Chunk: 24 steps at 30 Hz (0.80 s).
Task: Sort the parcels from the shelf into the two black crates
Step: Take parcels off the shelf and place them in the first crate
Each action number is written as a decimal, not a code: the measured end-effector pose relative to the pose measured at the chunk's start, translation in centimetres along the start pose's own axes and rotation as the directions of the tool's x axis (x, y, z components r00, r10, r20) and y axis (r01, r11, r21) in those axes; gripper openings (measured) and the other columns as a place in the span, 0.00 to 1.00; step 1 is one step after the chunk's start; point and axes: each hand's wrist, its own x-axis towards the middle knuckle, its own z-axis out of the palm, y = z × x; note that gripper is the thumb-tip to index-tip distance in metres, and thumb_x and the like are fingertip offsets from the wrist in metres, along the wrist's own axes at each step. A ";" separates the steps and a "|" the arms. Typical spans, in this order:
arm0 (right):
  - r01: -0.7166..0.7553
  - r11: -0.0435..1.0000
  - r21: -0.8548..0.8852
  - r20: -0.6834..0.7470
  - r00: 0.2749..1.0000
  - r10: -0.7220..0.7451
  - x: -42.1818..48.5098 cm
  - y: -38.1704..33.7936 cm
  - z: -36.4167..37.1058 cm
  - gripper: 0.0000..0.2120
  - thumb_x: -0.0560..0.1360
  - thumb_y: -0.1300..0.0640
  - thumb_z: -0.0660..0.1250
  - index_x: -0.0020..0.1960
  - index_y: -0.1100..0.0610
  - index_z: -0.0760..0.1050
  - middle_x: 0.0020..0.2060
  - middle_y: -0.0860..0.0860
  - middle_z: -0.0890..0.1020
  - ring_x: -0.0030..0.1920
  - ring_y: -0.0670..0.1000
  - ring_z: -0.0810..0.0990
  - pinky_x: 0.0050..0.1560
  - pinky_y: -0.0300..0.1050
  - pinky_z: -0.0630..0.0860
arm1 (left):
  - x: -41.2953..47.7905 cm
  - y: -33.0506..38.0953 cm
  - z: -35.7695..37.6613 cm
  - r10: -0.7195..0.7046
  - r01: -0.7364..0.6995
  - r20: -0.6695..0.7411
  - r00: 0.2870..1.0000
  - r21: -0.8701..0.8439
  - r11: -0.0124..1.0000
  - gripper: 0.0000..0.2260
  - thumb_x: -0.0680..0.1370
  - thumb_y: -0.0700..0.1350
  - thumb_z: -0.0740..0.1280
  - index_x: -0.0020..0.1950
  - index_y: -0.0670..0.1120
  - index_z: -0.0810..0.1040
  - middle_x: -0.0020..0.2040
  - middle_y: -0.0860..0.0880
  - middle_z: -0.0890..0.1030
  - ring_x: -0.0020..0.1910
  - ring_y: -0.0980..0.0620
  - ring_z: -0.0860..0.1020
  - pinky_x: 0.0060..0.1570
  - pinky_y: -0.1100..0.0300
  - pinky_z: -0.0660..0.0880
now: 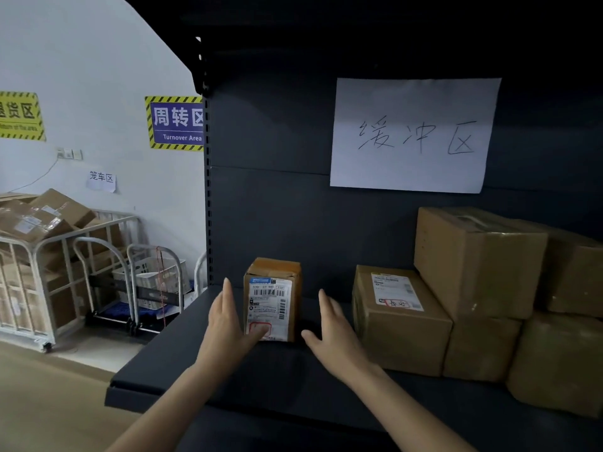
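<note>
Your two bare hands flank a small brown parcel (272, 300) standing upright near the front-left of the dark shelf (208, 383), its white shipping label facing you. Your left hand (225, 324) lies flat vs the parcel's left side, fingers straight & pointing to the far wall, thumb resting across the red-marked bottom of the label. Your right hand (332, 327) is spread wide, fingers straight, palm turned to the parcel's right side but not touching it; a strip of shelf shows btwn them. To the right, apart from the small parcel, a labelled carton (398, 324) sits on the shelf w/ its label on top. A taller carton (476, 259) stands just behind it & to the right, resting on another box, w/ more brown cartons farther right. A handwritten paper sign (411, 135) hangs on the shelf's back panel above. Far left, beyond the shelf, a white cage trolley (49, 256) piled w/ boxes stands by the wall, below a blue "Turnover Area" sign (176, 123) & a yellow sign (21, 115)
</note>
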 end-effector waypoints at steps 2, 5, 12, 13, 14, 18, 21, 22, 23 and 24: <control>0.022 0.999 -0.036 -0.025 0.999 -0.023 -0.9 0.2 -1.2 0.36 0.78 0.52 0.60 0.76 0.53 0.40 0.77 0.49 0.47 0.76 0.49 0.50 0.73 0.44 0.56 | -0.9 0.8 0.2 0.040 -0.039 -0.013 0.999 0.015 0.999 0.47 0.71 0.49 0.72 0.76 0.44 0.40 0.77 0.44 0.52 0.76 0.47 0.49 0.72 0.50 0.55; 0.027 0.997 -0.068 -0.073 0.997 -0.032 -2.4 0.8 -3.1 0.35 0.79 0.52 0.60 0.76 0.52 0.41 0.77 0.48 0.47 0.76 0.48 0.50 0.73 0.43 0.55 | -2.3 2.2 0.9 0.143 -0.143 -0.032 0.989 0.019 0.990 0.44 0.73 0.48 0.71 0.76 0.45 0.43 0.75 0.46 0.56 0.75 0.49 0.52 0.71 0.53 0.58; -0.003 0.993 -0.120 -0.228 0.973 -0.025 -5.9 2.9 -7.6 0.32 0.79 0.51 0.59 0.76 0.54 0.45 0.76 0.49 0.52 0.75 0.47 0.52 0.71 0.37 0.53 | -4.4 6.9 3.9 0.249 -0.248 0.058 0.967 -0.026 0.968 0.35 0.76 0.52 0.65 0.76 0.47 0.49 0.76 0.48 0.55 0.75 0.51 0.53 0.72 0.57 0.55; -0.016 0.993 -0.115 -0.258 0.966 -0.014 -6.3 3.3 -8.2 0.32 0.79 0.51 0.59 0.76 0.55 0.46 0.76 0.49 0.53 0.75 0.47 0.53 0.70 0.35 0.53 | -4.5 7.5 4.4 0.261 -0.258 0.070 0.963 -0.048 0.965 0.33 0.77 0.51 0.65 0.76 0.47 0.51 0.75 0.48 0.57 0.74 0.51 0.55 0.71 0.58 0.56; -0.026 0.994 -0.106 -0.291 0.957 -0.006 -6.8 3.7 -8.7 0.31 0.79 0.52 0.59 0.76 0.55 0.47 0.75 0.50 0.55 0.74 0.47 0.55 0.69 0.34 0.53 | -4.5 8.1 4.8 0.271 -0.266 0.079 0.959 -0.069 0.962 0.32 0.77 0.51 0.64 0.76 0.47 0.52 0.75 0.49 0.58 0.74 0.52 0.56 0.71 0.59 0.57; -0.036 0.996 -0.082 -0.471 0.882 -0.007 -8.4 4.9 -11.1 0.27 0.79 0.53 0.60 0.75 0.55 0.56 0.72 0.50 0.62 0.70 0.46 0.63 0.64 0.31 0.57 | -4.0 11.0 6.2 0.306 -0.292 0.096 0.947 -0.133 0.947 0.30 0.78 0.51 0.63 0.76 0.47 0.54 0.75 0.49 0.58 0.75 0.53 0.55 0.70 0.60 0.57; -0.078 0.996 -0.035 -0.677 0.735 0.034 -8.7 5.9 -13.7 0.26 0.78 0.54 0.61 0.74 0.56 0.59 0.71 0.52 0.63 0.70 0.49 0.64 0.65 0.36 0.58 | -2.9 14.0 7.0 0.341 -0.318 0.106 0.934 -0.186 0.930 0.29 0.78 0.52 0.62 0.76 0.48 0.55 0.75 0.50 0.58 0.75 0.53 0.55 0.70 0.58 0.58; -0.088 0.996 -0.009 -0.739 0.671 0.053 -8.6 6.2 -14.6 0.26 0.77 0.55 0.62 0.73 0.56 0.59 0.71 0.53 0.64 0.70 0.50 0.65 0.65 0.37 0.59 | -2.4 15.2 7.3 0.353 -0.328 0.109 0.929 -0.201 0.923 0.29 0.78 0.52 0.62 0.75 0.49 0.55 0.75 0.50 0.58 0.74 0.53 0.56 0.70 0.58 0.59; -0.101 0.994 0.030 -0.783 0.617 0.086 -8.5 6.5 -15.6 0.27 0.77 0.55 0.62 0.73 0.57 0.59 0.71 0.54 0.63 0.70 0.51 0.64 0.65 0.39 0.59 | -2.0 16.3 7.6 0.365 -0.335 0.114 0.924 -0.219 0.916 0.28 0.78 0.52 0.62 0.75 0.50 0.55 0.75 0.50 0.59 0.74 0.53 0.57 0.69 0.58 0.60; -0.118 0.990 0.076 -0.807 0.575 0.130 -8.3 6.8 -16.6 0.27 0.77 0.56 0.62 0.73 0.58 0.58 0.71 0.55 0.63 0.70 0.52 0.64 0.66 0.41 0.60 | -1.7 17.3 7.8 0.382 -0.347 0.122 0.916 -0.240 0.907 0.28 0.78 0.52 0.61 0.75 0.51 0.55 0.75 0.50 0.59 0.74 0.52 0.58 0.68 0.58 0.61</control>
